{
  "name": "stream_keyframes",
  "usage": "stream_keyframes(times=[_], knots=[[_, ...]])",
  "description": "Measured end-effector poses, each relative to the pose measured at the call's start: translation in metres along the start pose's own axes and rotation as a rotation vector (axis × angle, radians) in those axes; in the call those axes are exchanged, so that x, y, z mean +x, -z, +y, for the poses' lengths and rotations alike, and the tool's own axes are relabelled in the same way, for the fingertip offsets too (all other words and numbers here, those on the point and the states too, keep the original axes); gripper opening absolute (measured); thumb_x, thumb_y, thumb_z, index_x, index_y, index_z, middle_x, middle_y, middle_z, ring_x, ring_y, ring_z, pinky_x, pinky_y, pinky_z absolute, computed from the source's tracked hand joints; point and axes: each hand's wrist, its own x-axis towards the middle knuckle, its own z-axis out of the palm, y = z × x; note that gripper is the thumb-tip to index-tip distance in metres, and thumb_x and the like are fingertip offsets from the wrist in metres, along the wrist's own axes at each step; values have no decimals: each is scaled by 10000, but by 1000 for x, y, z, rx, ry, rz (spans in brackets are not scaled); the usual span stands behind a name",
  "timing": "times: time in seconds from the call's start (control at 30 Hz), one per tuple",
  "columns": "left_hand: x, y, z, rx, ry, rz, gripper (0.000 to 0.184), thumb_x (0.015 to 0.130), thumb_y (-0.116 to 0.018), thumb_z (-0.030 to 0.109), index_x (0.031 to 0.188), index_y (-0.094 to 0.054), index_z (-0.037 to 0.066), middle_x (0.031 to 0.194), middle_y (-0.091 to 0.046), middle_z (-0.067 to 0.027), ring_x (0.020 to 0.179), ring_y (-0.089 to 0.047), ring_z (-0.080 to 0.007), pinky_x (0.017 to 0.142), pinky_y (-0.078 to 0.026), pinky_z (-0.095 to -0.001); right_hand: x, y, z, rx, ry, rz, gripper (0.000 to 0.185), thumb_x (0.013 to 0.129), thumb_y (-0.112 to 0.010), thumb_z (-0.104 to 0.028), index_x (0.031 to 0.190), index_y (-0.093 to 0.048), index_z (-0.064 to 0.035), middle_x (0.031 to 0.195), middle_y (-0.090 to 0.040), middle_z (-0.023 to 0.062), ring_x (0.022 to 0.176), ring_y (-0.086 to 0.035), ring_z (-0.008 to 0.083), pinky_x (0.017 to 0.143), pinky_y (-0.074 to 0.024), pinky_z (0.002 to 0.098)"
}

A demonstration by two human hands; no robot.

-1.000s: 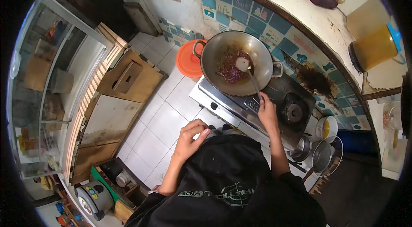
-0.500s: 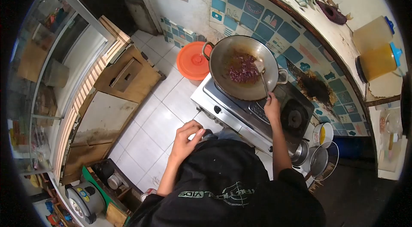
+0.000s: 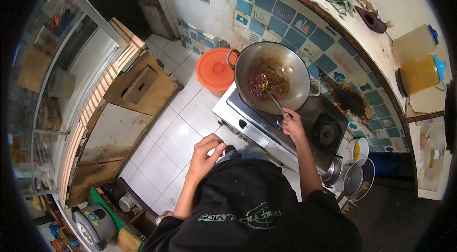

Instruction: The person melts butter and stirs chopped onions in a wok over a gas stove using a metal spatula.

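My right hand (image 3: 293, 124) is closed around the handle of a metal spatula (image 3: 274, 100). The spatula's blade is down in chopped purple-red onions (image 3: 257, 84), which lie in brownish oil inside a large wok (image 3: 297, 63). Two loop handles stick out from the wok, which sits on the left burner of a gas stove (image 3: 257, 121). My left hand (image 3: 207, 153) hovers in front of my body, away from the stove. Its fingers are loosely bent with the thumb apart from them, and I see nothing in it.
An orange lidded bucket (image 3: 215, 68) stands on the floor left of the wok. The bare right burner (image 3: 327, 131) is beside it. Farther right are a metal pot (image 3: 333, 171), a white bowl (image 3: 358, 148) and a strainer (image 3: 353, 179). Pitchers (image 3: 419, 75) stand on the ledge.
My right hand has moved left and slightly down, dragging the spatula. Its blade has gone from the right of the onions into them, and the onions are bunched farther left in the wok.
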Motion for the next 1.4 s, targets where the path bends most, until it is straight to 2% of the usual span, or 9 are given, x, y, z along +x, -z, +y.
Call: stream_keyframes(times=[0.17, 0.27, 0.4, 0.5, 0.6, 0.7, 0.8, 1.13, 1.4], knots=[[1, 0, 1, -3, 3, -11, 165, 892, -626, 79, 813, -623, -65, 777, -599, -79, 639, -576, -162, 578, -462, -280, -12, 1, 0, -125, 58, -17, 314, 994, -456, -132, 1296, -508, -61, 614, -425, -2, 434, -364, 80, 373, -294, 302], [3, -2, 3, -7, 2, -14, 161, 892, -623, 74, 809, -624, -64, 771, -597, -79, 642, -572, -163, 583, -458, -281, -18, 4, 7, -563, 364, 69, 317, 960, -486, -103, 1269, -540, -55, 664, -560, 95, 497, -532, 215, 491, -426, 376], [8, -7, -1, -29, 5, -16, 162, 888, -629, 79, 802, -621, -59, 766, -595, -80, 649, -567, -166, 600, -451, -285, -57, -4, -14, -875, 615, 156, 353, 924, -475, -49, 1273, -535, -52, 865, -620, 297, 828, -612, 466, 705, -481, 457], [13, -12, 0, -36, 0, -23, 166, 884, -636, 83, 793, -614, -54, 765, -593, -81, 662, -566, -173, 615, -449, -289, -62, -2, -12, -882, 768, 162, 354, 931, -469, -52, 1280, -528, -56, 843, -625, 285, 812, -618, 453, 693, -482, 451], [17, -17, 0, -28, -20, -36, 167, 880, -640, 83, 787, -608, -53, 774, -594, -84, 692, -573, -192, 643, -453, -295, -76, -6, -24, -865, 554, 127, 341, 938, -475, -61, 1275, -522, -46, 796, -621, 257, 721, -627, 415, 667, -484, 432], [18, -20, 3, -36, 8, -64, 164, 877, -643, 80, 789, -608, -53, 785, -596, -87, 717, -578, -206, 667, -455, -300, -57, 4, -3, -757, 577, 112, 318, 953, -482, -84, 1266, -535, -60, 687, -586, 163, 554, -584, 269, 546, -462, 377], [16, -21, 5, -37, 28, -67, 163, 877, -642, 79, 790, -607, -54, 786, -595, -85, 704, -575, -200, 657, -454, -298, -39, 9, 9, -469, 304, 4, 324, 987, -451, -105, 1301, -502, -47, 599, -438, -10, 449, -409, 65, 397, -321, 268], [9, -18, 4, -22, 22, -24, 161, 886, -625, 71, 790, -615, -57, 753, -587, -80, 650, -569, -165, 598, -447, -285, 5, 23, 6, 170, -122, -62, 299, 1002, -394, -103, 1293, -459, -124, 675, -369, -4, 485, -306, 63, 392, -233, 229], [8, -17, 6, -29, 22, -12, 159, 889, -621, 70, 797, -618, -60, 750, -586, -83, 637, -569, -162, 595, -448, -279, 11, 19, -11, 436, -253, -61, 268, 1005, -377, -80, 1269, -416, -54, 705, -366, 11, 504, -309, 83, 391, -233, 227]])
